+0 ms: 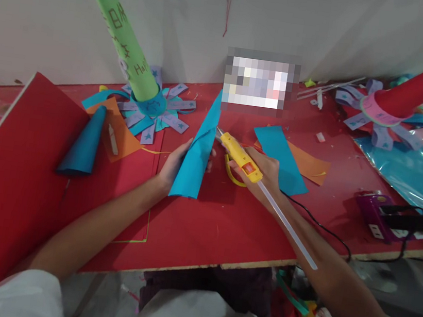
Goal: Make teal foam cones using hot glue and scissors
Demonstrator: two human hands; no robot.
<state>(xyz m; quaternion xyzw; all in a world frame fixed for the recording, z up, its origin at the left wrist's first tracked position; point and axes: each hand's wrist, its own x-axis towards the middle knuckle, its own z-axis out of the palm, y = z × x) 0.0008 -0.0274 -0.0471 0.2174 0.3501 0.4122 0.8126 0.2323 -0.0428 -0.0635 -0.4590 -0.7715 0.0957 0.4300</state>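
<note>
Two hands at work over red surface (202, 230). Left hand (173, 166) grips the edge of a blue paper sheet rolled into a cone (199, 151), cone lying mid-surface, tip pointing away. Right hand (267, 173) clenched around a yellow hot glue gun (240, 156); nozzle touching the cone's seam, clear glue stick (288, 226) projecting back along the forearm. Finished dark blue paper cone (83, 144) lies to the left. Flat blue paper piece (280, 154) sits just beyond right hand.

Left hand (174, 166) holds blue paper cone (197, 159); right hand (267, 173) grips yellow glue gun (240, 156).
</note>
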